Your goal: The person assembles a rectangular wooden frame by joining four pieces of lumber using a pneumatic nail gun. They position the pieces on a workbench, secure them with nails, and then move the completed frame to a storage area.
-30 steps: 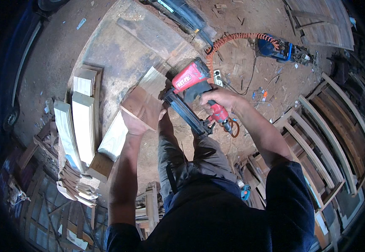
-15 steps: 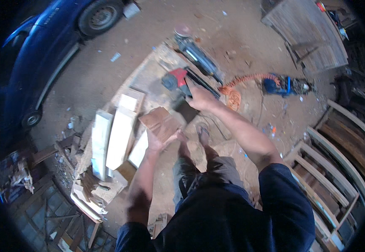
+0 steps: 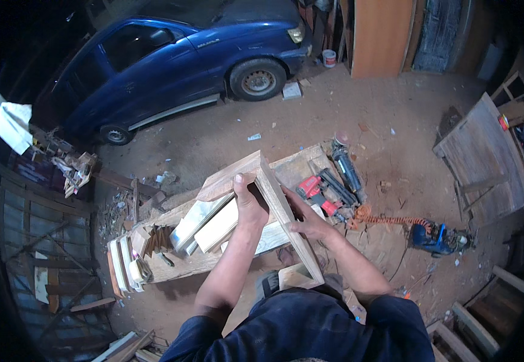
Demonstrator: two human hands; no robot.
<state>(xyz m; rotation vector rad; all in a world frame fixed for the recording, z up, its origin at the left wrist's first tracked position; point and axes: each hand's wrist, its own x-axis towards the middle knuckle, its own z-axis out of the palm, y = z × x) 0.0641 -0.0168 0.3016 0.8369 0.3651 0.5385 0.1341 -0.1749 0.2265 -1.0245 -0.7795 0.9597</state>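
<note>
Both of my hands hold a wooden frame of joined boards, tilted in front of my body above the workbench. Its wide end board has my left hand wrapped on it, thumb up along the face. My right hand grips the long side board from the right, some fingers hidden behind it. A short board forms the end nearest me. Beyond my right hand, a red and black nail gun lies on the bench, touched by neither hand.
Pale boards and small wood offcuts lie on the bench's left. An angle grinder rests at its far right end. An orange coiled hose runs to a blue compressor. A blue car and a wooden cabinet stand beyond.
My right hand has left the nail gun and now grips the wooden frame. My left hand still holds the wood, which is turned and shows its long side. The view has swung, showing more of the car.
</note>
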